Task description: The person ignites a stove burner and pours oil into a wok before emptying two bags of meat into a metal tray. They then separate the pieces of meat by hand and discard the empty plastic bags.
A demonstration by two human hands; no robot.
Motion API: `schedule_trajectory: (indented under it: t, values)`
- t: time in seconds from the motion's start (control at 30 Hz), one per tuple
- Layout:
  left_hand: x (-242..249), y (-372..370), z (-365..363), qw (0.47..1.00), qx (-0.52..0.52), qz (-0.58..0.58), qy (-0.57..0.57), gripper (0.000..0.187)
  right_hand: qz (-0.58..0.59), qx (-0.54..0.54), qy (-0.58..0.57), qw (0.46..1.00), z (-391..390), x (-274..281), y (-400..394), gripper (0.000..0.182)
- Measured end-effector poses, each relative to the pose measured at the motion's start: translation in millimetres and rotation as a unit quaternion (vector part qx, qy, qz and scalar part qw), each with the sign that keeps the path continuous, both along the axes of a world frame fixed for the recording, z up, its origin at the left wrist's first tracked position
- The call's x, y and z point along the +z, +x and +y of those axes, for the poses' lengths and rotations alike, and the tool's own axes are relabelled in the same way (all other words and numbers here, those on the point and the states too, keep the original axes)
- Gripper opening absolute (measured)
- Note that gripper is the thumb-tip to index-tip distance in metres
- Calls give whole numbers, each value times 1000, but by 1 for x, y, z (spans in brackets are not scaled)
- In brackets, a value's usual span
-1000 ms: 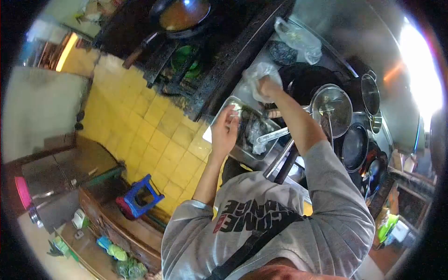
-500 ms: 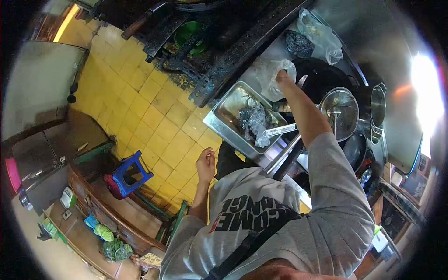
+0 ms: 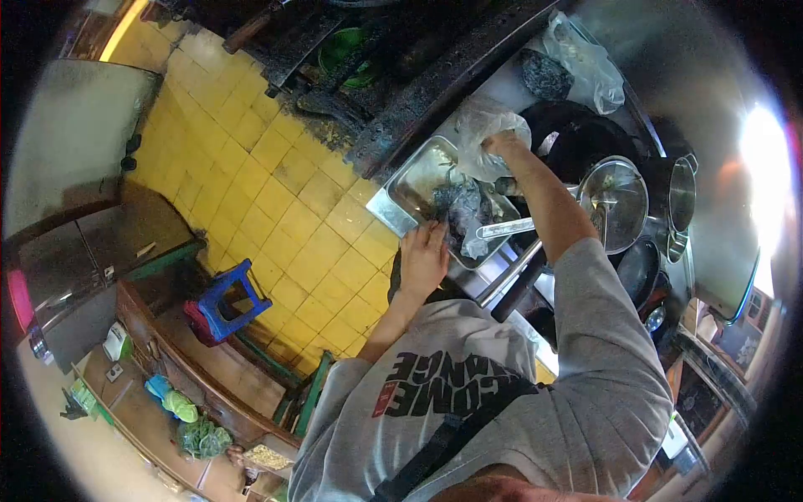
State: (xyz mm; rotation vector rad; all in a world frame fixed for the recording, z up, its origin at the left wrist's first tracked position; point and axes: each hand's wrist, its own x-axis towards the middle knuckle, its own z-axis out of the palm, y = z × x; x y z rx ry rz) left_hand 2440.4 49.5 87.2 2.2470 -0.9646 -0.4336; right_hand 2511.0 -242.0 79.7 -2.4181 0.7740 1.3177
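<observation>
A clear plastic bag (image 3: 483,125) lies bunched at the far side of the metal tray. My right hand (image 3: 504,144) is closed on it, the fingertips partly hidden by the plastic. My left hand (image 3: 425,255) rests at the near left rim of the rectangular metal tray (image 3: 391,209), fingers a little spread and touching the edge. Inside the tray sits a dark bundle in thin plastic (image 3: 466,209). The perforated metal handle of a strainer (image 3: 615,205) reaches over the tray's right side, below my right forearm.
Black pans (image 3: 577,138) and a metal pot (image 3: 682,194) stand to the right. Beyond the bag lie a black bundle (image 3: 545,75) and another plastic bag (image 3: 590,67). A sooty stove (image 3: 393,109) is at the top, a blue stool (image 3: 234,301) on the yellow floor at left.
My left hand has moved up and right from beside my body onto the tray's rim. My right hand stays at the bag, which has shifted slightly.
</observation>
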Motion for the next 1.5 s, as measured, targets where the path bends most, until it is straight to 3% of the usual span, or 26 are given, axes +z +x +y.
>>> schedule_trajectory:
  t: [0.03,0.07,0.1,0.13,0.2,0.37,0.4,0.47,0.5,0.53,0.6,0.63,0.67,0.77,0.97,1.3,1.33,1.4,1.43,1.5]
  values:
    - [-4,-2,-8,1000,2,-2,-1,41,-36,-20,-2,999,4,9,-1,56]
    - [-11,-4,-14,996,-21,-20,79,50,-39,-18,-4,999,-29,-96,-11,56]
    - [-15,-5,-21,986,-43,-36,159,59,-138,25,-40,989,-68,-194,-41,57]
    - [-16,-5,-28,986,-39,-34,160,59,-233,68,-73,967,-70,-284,-36,57]
    - [-20,-1,-40,961,-30,-26,274,66,-199,41,-69,977,-54,-249,-36,57]
    - [-47,-2,-39,950,-78,47,298,61,-22,-98,-60,993,-31,-143,-11,59]
    - [-49,-4,-35,951,-94,80,284,59,-21,-95,-59,993,-32,-97,-11,59]
    - [-47,-10,-31,954,-95,89,270,55,-1,54,-28,998,3,6,6,46]
    - [-47,-10,-30,958,-101,92,253,52,-13,62,-43,997,9,25,7,44]
    - [-44,-10,-30,958,-100,92,252,52,-13,64,-44,997,-3,-4,-3,44]
    - [-36,-9,-30,962,-102,87,239,45,-132,111,-43,984,-37,-87,-34,46]
    - [-34,-9,-27,962,-104,85,238,45,-128,244,-43,960,-27,-58,-37,50]
    - [-33,-10,-24,972,-88,68,206,43,-128,242,-46,961,-18,-54,-35,50]
    - [-30,-13,-19,987,-68,32,144,40,-94,-33,-31,995,-10,-44,-24,50]
    - [-18,-16,-2,998,-40,13,41,30,-133,-45,-32,990,-19,-51,-37,46]
    - [-26,-14,12,999,-40,18,16,31,-211,-59,-11,976,-57,-76,-52,42]
    - [-24,-13,12,999,-43,14,16,31,-214,-63,-11,975,-64,-102,-54,42]
    - [-18,-13,15,998,-38,40,-4,32,-272,-35,-64,960,-91,-204,-67,41]
    - [-17,-14,18,999,-33,24,-12,30,-168,-102,-24,980,-109,-263,-70,41]
    - [-11,-12,21,999,-30,31,-27,30,-188,-110,-35,975,-69,-242,-35,42]
